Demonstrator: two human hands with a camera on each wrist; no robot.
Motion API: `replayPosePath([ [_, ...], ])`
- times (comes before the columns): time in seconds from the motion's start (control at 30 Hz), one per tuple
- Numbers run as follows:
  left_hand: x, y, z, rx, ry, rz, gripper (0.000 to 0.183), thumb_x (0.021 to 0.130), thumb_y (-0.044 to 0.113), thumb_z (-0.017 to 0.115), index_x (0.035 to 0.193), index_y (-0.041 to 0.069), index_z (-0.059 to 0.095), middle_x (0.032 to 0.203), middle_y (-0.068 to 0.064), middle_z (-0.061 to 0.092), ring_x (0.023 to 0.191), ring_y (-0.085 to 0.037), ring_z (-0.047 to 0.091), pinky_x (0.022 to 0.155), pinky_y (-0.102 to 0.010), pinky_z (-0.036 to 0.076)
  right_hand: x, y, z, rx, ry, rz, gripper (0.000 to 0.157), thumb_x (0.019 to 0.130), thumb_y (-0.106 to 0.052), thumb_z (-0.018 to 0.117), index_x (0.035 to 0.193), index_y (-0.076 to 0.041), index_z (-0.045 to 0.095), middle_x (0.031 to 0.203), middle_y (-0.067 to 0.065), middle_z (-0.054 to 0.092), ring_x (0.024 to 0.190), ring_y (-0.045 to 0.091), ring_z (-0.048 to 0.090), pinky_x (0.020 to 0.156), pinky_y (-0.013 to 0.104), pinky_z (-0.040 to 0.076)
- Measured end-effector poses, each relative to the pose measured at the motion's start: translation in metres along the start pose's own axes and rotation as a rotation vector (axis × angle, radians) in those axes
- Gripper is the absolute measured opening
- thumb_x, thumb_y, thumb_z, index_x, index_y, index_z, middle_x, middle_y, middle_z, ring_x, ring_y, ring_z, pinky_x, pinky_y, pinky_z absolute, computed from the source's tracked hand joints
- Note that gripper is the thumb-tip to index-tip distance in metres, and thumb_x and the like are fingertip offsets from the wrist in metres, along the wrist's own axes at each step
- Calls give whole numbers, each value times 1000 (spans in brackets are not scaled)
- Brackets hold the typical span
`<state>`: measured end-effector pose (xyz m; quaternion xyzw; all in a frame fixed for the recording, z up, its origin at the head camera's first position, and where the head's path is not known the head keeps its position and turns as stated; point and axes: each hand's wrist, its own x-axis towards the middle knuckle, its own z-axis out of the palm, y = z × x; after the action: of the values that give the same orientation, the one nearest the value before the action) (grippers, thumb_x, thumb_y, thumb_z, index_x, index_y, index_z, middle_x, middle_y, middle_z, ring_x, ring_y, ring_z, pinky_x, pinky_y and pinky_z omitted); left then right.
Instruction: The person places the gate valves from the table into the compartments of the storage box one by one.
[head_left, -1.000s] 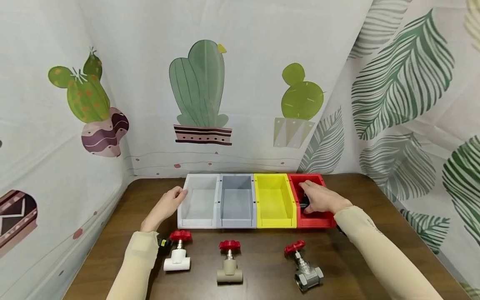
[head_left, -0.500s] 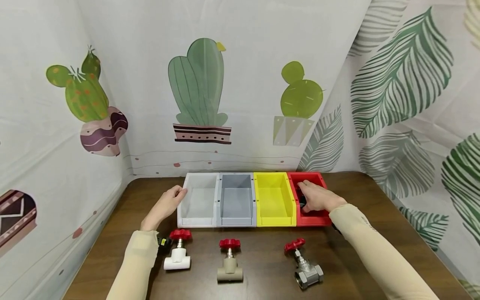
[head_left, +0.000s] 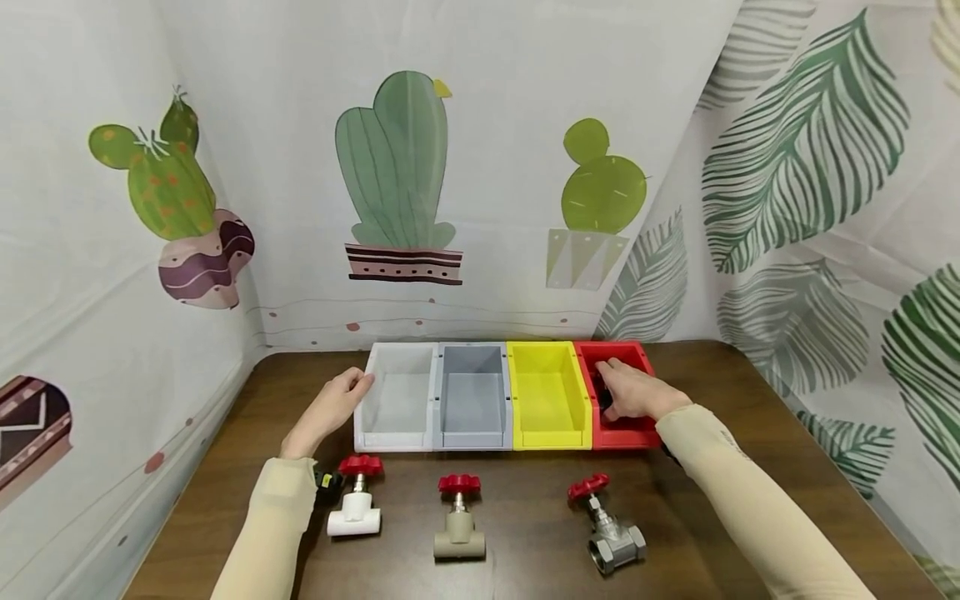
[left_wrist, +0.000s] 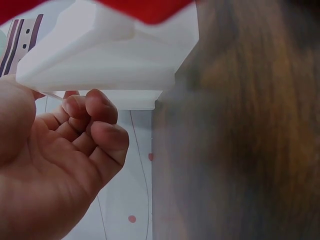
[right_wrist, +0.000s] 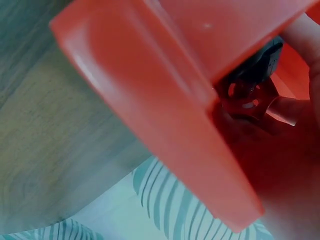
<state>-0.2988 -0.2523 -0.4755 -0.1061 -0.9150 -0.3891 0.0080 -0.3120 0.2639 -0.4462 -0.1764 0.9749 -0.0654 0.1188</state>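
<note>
At the left end of the row, my left hand [head_left: 330,410] pinches the side rim of the white bin [head_left: 397,442]; in the left wrist view its fingers curl below the bin's edge. My right hand [head_left: 637,392] reaches down into the red bin [head_left: 628,439] at the right end. Between its thumb and fingers is a black piece with a spoked wheel [right_wrist: 260,62], mostly hidden by the hand and the bin wall. Three stop valves with red handwheels lie in front: a white one [head_left: 355,515], a beige one [head_left: 459,537] and a metal one [head_left: 617,543].
Between the white and red bins stand a grey bin [head_left: 474,440] and a yellow bin [head_left: 551,439], side by side. All stand on a brown wooden table [head_left: 525,517]. Behind it hangs a white cloth [head_left: 502,167] printed with cacti and leaves.
My right hand has shifted slightly left within the red bin, and the black piece shows less between its fingers. The left hand stays at the white bin's rim; the valves have not moved.
</note>
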Motion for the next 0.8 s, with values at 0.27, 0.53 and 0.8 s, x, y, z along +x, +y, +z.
replayPosePath([
  [0.27, 0, 1, -1, 17, -2, 0, 31, 104, 37, 47, 94, 8, 52, 70, -3, 39, 63, -19, 38, 58, -33, 33, -3, -3, 3, 13, -6, 25, 101, 73, -27, 87, 149, 5, 28, 142, 28, 37, 131, 43, 35, 105, 59, 30],
  [0.53, 1, 2, 1, 13, -6, -4, 30, 104, 36, 47, 93, 8, 51, 70, -3, 39, 63, -18, 38, 57, -32, 33, -13, -4, 4, 30, 36, 13, 107, 71, -25, 88, 151, 5, 23, 149, 32, 26, 139, 48, 18, 109, 61, 21],
  [0.8, 1, -1, -1, 2, -11, -19, 35, 103, 41, 47, 92, 8, 50, 70, -4, 39, 64, -19, 38, 57, -32, 33, -24, -8, 0, 91, 125, -27, 111, 70, -29, 89, 151, 5, 21, 151, 32, 24, 141, 50, 8, 109, 63, 16],
])
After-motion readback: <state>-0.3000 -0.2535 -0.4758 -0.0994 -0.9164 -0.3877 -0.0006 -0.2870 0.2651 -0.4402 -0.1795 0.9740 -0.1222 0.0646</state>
